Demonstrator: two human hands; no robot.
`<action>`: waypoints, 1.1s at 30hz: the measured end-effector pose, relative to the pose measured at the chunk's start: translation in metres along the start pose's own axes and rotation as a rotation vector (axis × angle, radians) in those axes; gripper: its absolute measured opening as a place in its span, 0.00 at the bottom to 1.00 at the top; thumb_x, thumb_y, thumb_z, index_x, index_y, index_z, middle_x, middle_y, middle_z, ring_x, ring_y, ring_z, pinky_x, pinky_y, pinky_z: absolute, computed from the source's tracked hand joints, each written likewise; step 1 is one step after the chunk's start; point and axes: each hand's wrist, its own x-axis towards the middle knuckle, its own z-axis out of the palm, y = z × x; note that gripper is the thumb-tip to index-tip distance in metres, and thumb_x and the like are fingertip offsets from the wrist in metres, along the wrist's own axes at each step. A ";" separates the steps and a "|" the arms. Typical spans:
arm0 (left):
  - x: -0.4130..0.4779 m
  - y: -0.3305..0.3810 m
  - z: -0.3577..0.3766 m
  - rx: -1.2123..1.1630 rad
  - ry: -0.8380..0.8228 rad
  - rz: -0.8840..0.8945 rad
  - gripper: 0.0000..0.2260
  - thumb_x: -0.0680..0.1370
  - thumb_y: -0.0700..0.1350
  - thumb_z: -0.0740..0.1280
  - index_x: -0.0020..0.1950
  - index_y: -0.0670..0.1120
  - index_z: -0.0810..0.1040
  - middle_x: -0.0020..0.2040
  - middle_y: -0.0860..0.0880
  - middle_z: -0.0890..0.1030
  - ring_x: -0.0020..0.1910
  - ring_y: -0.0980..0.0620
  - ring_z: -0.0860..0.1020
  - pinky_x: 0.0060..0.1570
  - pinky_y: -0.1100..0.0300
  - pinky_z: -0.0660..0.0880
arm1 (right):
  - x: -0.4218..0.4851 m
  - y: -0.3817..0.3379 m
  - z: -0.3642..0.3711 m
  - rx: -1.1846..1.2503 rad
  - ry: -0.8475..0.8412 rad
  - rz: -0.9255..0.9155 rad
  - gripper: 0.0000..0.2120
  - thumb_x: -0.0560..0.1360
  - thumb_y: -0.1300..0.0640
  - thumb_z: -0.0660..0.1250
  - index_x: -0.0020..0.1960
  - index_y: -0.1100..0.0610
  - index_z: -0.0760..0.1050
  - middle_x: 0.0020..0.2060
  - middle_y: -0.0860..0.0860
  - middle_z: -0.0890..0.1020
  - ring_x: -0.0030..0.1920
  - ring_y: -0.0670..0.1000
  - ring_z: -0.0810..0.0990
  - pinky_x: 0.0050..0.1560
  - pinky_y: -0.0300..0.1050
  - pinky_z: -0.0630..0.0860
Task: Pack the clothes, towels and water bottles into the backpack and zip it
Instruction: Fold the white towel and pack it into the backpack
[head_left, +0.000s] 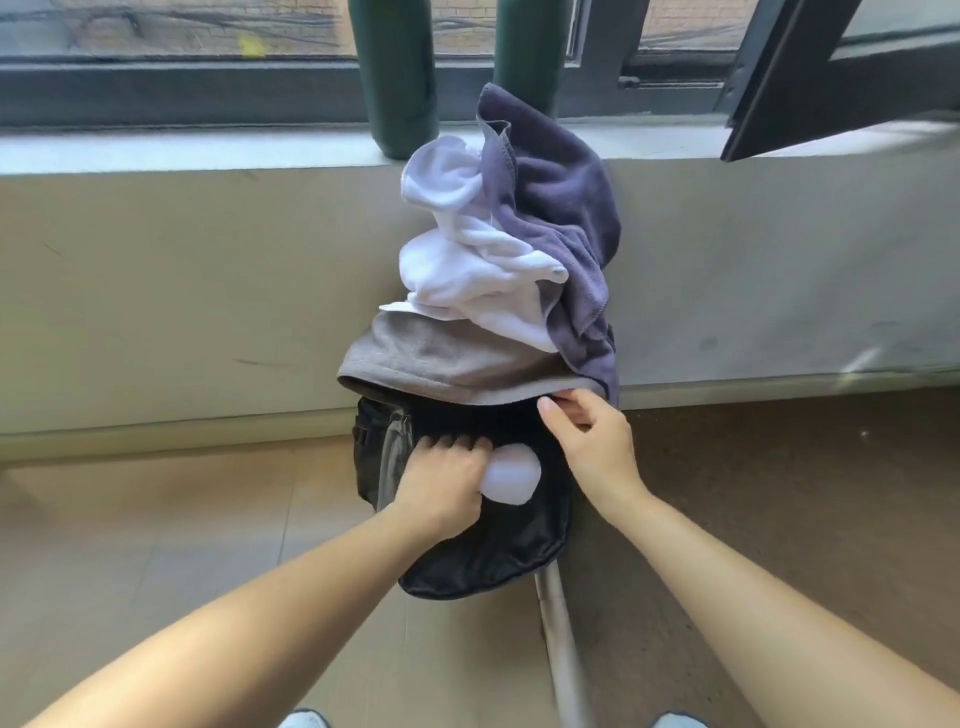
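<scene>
Gripping the soft, light white roll (511, 475) whole in your left hand (441, 483), squeeze it in while your right hand (592, 441) pinches the limp backpack (493, 561) rim.

So the backpack (493, 551) lies on the floor, its far end up against the wall (208, 291) under the window sill (208, 150). Stacked on that far end: a folded cloth (441, 358) at the bottom, a crumpled garment (467, 270) on it, and a towel (566, 208) draped behind and down the right side. Two bottles (395, 78) stand on the sill behind the pile. The left hand (441, 483) holds a rolled bundle (511, 475) at the bag's mouth. The right hand (592, 441), just right of it, pinches the folded cloth's near edge. A pole (563, 654) runs from the bag's near end toward the camera.
</scene>
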 end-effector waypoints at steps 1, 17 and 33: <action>0.005 0.000 0.006 0.014 0.033 -0.010 0.22 0.73 0.43 0.67 0.68 0.46 0.73 0.56 0.45 0.81 0.54 0.40 0.80 0.52 0.49 0.71 | 0.011 -0.013 -0.003 0.048 -0.051 -0.049 0.11 0.78 0.51 0.71 0.57 0.54 0.83 0.49 0.46 0.86 0.52 0.43 0.83 0.59 0.47 0.79; 0.097 -0.022 0.018 0.074 0.372 -0.139 0.23 0.68 0.40 0.74 0.63 0.46 0.78 0.49 0.46 0.80 0.47 0.41 0.79 0.56 0.46 0.74 | 0.081 -0.071 -0.015 0.062 -0.259 -0.108 0.23 0.77 0.43 0.69 0.51 0.65 0.84 0.54 0.61 0.83 0.56 0.51 0.84 0.67 0.58 0.73; 0.065 -0.011 0.051 -0.090 0.005 -0.044 0.34 0.74 0.47 0.69 0.80 0.46 0.64 0.78 0.43 0.67 0.77 0.39 0.65 0.76 0.44 0.59 | 0.088 -0.074 -0.018 0.058 -0.335 -0.003 0.08 0.75 0.45 0.71 0.51 0.46 0.84 0.51 0.40 0.85 0.57 0.41 0.81 0.63 0.44 0.74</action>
